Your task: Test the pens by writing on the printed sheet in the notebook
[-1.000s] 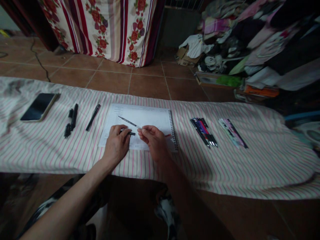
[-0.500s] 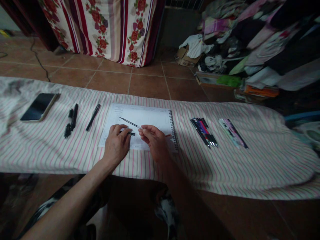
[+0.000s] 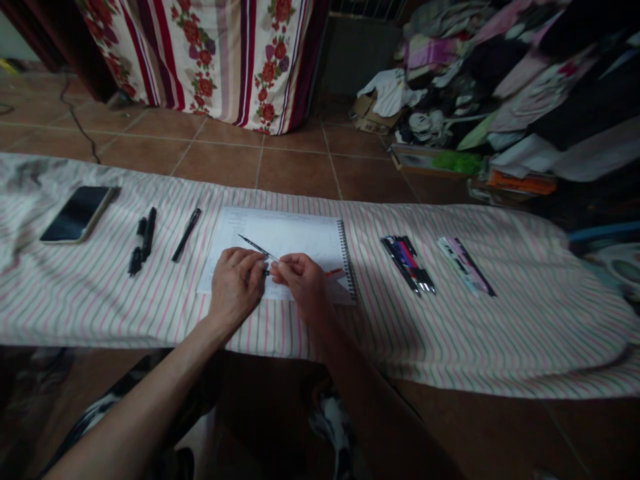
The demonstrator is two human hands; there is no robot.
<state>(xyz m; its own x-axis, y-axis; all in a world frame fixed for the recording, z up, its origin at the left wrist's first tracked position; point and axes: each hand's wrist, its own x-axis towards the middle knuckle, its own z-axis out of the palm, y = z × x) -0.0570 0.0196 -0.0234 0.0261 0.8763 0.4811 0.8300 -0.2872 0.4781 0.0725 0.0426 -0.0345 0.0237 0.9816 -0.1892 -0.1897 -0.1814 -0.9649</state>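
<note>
A spiral notebook (image 3: 305,230) lies open on the striped cloth, both my hands over its lower part. Between the fingertips of my right hand (image 3: 305,277) is a slim, dark pen refill (image 3: 253,243), slanting up to the left with a paler stretch by the fingers. My left hand (image 3: 235,277) is closed at the page, around a short black pen piece (image 3: 267,272) that is mostly hidden. The fingertips of both hands nearly meet. A thin orange-red stick (image 3: 335,271) shows just right of my right hand; its other end is hidden.
Left of the notebook lie a black pen (image 3: 187,235), several black markers (image 3: 147,235) and a phone (image 3: 77,215). To the right are a row of dark and coloured pens (image 3: 407,263) and a row of pale pens (image 3: 465,267). Clothes (image 3: 480,73) are heaped beyond the bed-like surface.
My right hand has shifted slightly left and down, closer to my left hand. Less of the black pen piece shows now, and more of the orange-red stick.
</note>
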